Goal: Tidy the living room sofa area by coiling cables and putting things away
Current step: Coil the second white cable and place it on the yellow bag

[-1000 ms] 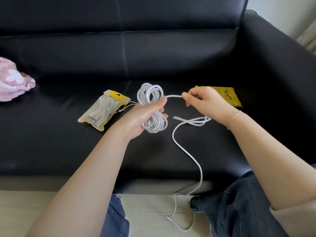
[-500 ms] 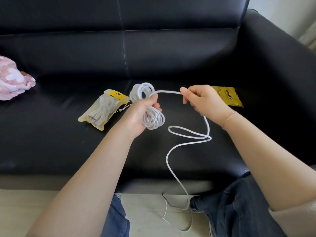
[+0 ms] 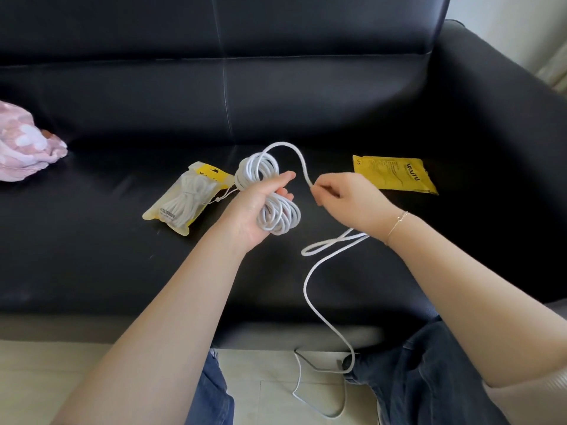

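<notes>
Down low, blue jeans [image 3: 429,378] at the knees, and the loose end of the white cable [image 3: 319,302] lying on the pale floor [image 3: 36,372]. Up over the sofa edge, a long stretch of that cable, with a flat loop resting on the black sofa [image 3: 92,256] seat. Then the two hands, near each other above the seat. Right hand [image 3: 346,197]: grip pinched shut on the cable, thin bracelet [image 3: 397,222] on the wrist. Left hand [image 3: 260,204]: grip wrapped tight round the middle of the coiled bundle [image 3: 270,191], rings of cable sticking out above and below the fingers. Between the hands, one curve of cable arching up. Just left of the bundle, on the seat, a see-through yellow pouch [image 3: 187,200] with another white cable inside. Past the right hand, a flat yellow packet [image 3: 395,176]. Far left, a pink and white cloth [image 3: 24,151].
</notes>
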`<action>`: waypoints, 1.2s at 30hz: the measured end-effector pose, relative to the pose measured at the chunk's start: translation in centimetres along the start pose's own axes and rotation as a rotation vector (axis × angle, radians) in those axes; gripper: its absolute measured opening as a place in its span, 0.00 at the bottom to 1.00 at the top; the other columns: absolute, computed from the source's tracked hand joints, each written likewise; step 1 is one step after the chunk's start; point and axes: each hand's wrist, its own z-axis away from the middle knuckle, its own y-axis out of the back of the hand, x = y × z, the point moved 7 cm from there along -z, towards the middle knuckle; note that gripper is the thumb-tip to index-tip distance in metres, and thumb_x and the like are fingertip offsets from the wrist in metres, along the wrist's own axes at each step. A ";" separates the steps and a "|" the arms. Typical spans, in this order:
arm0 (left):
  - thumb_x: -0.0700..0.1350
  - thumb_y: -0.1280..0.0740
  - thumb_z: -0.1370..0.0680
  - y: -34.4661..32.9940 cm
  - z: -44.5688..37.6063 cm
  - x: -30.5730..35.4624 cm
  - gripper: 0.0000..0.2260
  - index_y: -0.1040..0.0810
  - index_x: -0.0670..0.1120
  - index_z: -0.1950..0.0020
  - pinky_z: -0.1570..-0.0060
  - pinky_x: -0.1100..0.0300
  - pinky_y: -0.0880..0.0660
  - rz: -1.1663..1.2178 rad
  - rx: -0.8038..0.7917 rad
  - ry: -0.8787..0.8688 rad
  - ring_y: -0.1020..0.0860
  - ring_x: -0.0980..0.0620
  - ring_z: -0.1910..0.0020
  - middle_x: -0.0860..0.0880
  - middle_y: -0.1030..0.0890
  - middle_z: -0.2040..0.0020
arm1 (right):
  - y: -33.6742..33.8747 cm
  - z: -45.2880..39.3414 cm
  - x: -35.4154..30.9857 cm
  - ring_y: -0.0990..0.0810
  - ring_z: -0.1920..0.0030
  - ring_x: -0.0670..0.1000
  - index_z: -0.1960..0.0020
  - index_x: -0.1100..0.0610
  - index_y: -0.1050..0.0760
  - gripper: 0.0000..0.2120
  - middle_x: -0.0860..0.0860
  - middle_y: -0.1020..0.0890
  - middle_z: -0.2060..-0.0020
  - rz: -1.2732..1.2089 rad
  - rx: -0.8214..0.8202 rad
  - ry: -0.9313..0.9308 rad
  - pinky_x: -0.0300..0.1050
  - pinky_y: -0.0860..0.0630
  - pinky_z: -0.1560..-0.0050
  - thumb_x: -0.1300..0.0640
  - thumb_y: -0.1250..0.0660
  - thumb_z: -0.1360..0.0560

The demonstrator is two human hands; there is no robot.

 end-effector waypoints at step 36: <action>0.46 0.28 0.23 2.8 -0.3 2.8 0.04 0.22 0.47 0.54 0.52 0.58 0.23 -0.029 0.171 -0.165 0.22 0.55 0.58 0.52 0.22 0.59 | 0.2 0.3 3.8 0.33 0.71 0.46 0.58 0.54 0.19 0.12 0.47 0.29 0.71 -0.150 -0.323 -0.186 0.34 0.35 0.68 0.52 0.37 0.20</action>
